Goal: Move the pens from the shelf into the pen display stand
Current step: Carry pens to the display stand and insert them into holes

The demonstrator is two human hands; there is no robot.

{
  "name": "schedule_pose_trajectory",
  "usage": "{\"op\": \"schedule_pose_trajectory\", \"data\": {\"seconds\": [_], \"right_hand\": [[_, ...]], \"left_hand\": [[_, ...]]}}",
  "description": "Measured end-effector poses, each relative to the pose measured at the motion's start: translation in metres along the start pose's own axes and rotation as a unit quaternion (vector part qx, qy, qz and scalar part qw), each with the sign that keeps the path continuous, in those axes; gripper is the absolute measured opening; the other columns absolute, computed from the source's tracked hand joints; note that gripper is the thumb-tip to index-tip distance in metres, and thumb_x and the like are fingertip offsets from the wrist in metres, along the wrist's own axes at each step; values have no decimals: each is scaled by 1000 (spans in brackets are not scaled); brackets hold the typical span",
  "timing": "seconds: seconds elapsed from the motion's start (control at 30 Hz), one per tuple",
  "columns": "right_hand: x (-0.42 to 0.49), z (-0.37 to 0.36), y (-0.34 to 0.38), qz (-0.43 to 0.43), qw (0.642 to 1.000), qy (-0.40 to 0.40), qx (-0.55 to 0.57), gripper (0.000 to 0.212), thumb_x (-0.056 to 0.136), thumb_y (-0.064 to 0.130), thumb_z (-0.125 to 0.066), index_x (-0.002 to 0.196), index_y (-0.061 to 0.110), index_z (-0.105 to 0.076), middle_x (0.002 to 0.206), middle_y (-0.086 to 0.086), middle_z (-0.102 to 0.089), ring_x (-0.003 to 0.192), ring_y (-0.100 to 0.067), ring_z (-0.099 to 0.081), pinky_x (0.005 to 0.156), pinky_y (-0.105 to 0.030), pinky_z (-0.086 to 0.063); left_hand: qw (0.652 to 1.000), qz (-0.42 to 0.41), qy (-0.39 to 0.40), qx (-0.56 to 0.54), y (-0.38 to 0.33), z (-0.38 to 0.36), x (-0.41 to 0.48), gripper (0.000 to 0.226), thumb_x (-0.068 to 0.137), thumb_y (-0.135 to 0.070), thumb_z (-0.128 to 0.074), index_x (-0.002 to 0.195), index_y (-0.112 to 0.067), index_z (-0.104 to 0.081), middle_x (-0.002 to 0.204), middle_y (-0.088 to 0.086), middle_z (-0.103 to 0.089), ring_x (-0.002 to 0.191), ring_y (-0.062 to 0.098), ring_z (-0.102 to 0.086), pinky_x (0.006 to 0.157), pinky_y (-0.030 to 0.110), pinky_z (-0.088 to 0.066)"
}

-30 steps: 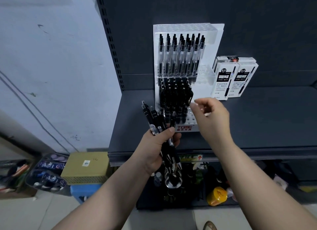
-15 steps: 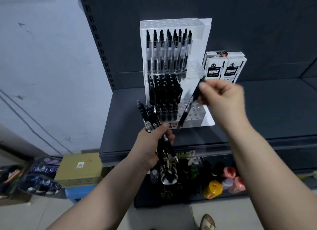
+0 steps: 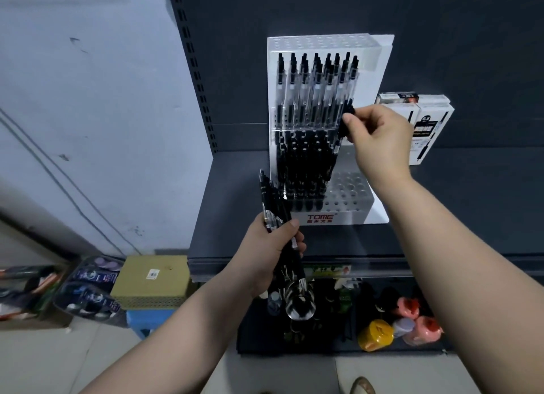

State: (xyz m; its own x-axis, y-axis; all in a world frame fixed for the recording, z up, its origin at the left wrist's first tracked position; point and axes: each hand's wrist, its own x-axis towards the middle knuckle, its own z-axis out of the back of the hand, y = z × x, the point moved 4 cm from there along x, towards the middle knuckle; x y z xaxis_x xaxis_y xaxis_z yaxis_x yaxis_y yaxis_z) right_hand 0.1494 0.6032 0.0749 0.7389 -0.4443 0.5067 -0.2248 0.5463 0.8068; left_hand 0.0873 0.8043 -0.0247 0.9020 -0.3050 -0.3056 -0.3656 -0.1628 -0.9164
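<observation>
one wide dark grey metal shelf (image 3: 456, 211) is stretching across the right of the view, backed by a panel of the same colour. a tall white and clear plastic pen display stand (image 3: 381, 75) is standing on it against the back panel, with red lettering on its base. its upper tier is holding a row of clear-barrelled pens with black caps (image 3: 318, 90), all upright. the tier below is carrying a dense block of black pens (image 3: 306, 164), and round holes (image 3: 347, 190) are showing on the right part of the lowest tier.

down on the floor to the left, a tan perforated box (image 3: 153, 279) is sitting on a blue plastic stool (image 3: 147, 320). two white cardboard pen boxes (image 3: 429, 128) are leaning upright on the shelf just to the right of the stand.

both hands are working well apart. the left hand (image 3: 265, 246) is hovering in front of the shelf edge, fingers and thumb wrapping round a bundle of black pens (image 3: 273, 199) whose tops are pointing up toward the stand. the right hand (image 3: 379, 137) is reaching up to the stand's right side, thumb and fingertips pinching a single black pen (image 3: 349, 111) near its top. that pen is hanging slightly tilted, beside the right end of the upper row; whether its tip is sitting in a hole is not showing.

a small yellow jar (image 3: 375, 334) is lying on the lower shelf below.
</observation>
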Motion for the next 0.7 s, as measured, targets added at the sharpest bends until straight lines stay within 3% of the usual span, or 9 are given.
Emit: {"op": "schedule_pose_trajectory", "data": {"seconds": [0.23,0.37,0.43,0.5,0.6,0.7], "right_hand": [[-14,-11,-17,7,997,47,-64,12,88,25,-65,81,16,-66,62,7,-56,64,-14,-55,67,-33,-50],[-22,-16,-26,-9,994,75,-73,10,89,23,-65,82,15,-65,60,11,-53,57,-4,-48,63,-23,-42],[-23,-15,-27,-33,994,88,-62,7,89,19,-65,92,14,-68,68,9,-60,64,-3,-54,68,-22,-46],[-31,-7,-27,-64,994,80,-35,19,90,17,-64,108,12,-68,82,6,-65,77,-9,-62,77,-25,-51],[-61,7,-14,-73,995,75,-4,6,90,19,-63,93,22,-68,74,7,-65,71,-11,-61,69,-27,-53],[-91,6,-2,-119,974,187,54,9,86,26,-69,77,29,-68,65,12,-67,62,-3,-60,62,-21,-51]], "left_hand": [[1000,6,10,-2,-1,0,-1,5,92,-14,-59,93,-11,-55,70,3,-65,63,15,-63,62,29,-52],[1000,2,20,-14,0,-3,-2,5,92,-13,-59,94,-10,-58,70,2,-68,61,13,-62,58,25,-51],[999,1,24,-25,0,-4,-2,8,92,-13,-58,97,-8,-59,70,2,-68,60,12,-62,56,23,-50],[999,0,31,-30,0,-6,-2,8,92,-12,-58,98,-7,-60,72,1,-69,61,12,-61,58,24,-50],[999,-4,37,-35,0,-8,-2,5,90,-9,-59,95,-9,-61,72,1,-68,63,12,-62,59,24,-50],[998,-8,45,-34,1,-14,-1,6,87,-8,-62,93,-10,-62,72,1,-68,62,12,-62,58,23,-50]]}}
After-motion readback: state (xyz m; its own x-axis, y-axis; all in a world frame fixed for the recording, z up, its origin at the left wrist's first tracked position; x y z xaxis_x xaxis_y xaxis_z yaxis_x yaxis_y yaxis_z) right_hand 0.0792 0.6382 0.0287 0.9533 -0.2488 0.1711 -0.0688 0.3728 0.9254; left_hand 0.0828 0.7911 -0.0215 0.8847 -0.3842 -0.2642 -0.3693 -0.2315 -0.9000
